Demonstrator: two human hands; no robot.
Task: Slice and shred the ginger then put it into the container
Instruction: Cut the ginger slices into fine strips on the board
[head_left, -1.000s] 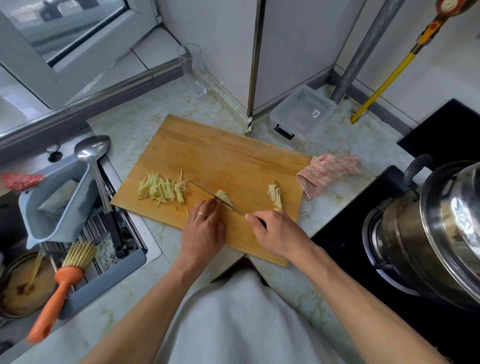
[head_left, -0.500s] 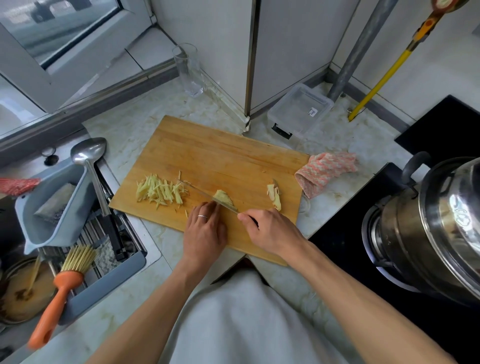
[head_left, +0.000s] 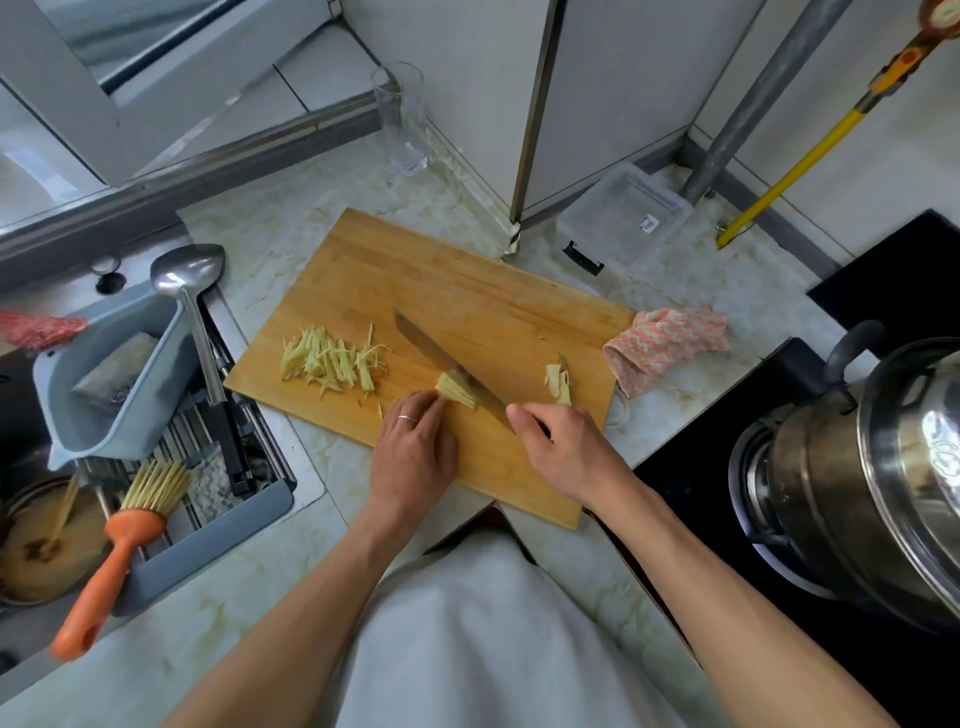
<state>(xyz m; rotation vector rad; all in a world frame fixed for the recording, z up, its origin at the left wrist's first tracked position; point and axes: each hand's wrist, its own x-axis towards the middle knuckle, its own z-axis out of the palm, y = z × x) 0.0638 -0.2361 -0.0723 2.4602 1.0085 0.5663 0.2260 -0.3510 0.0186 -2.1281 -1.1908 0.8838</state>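
Observation:
A wooden cutting board (head_left: 441, 280) lies on the marble counter. A pile of shredded ginger (head_left: 327, 361) sits on its left part. My left hand (head_left: 413, 457) holds down a small stack of ginger slices (head_left: 457, 389) with its fingertips. My right hand (head_left: 566, 452) grips the handle of a knife (head_left: 441, 358); its blade lies tilted against the right side of the stack. Another bit of ginger (head_left: 558, 382) rests to the right on the board. A clear plastic container (head_left: 623, 218) stands behind the board near the wall.
A pink cloth (head_left: 665, 343) lies at the board's right edge. A steel pot (head_left: 872, 478) sits on the stove at right. At left, a sink rack holds a grey bin (head_left: 114, 374), a ladle (head_left: 197, 312) and an orange brush (head_left: 114, 551). A glass (head_left: 405, 119) stands behind.
The knife blade has tilted, showing its broad side against the ginger stack. Both hands stay at the same spot on the board.

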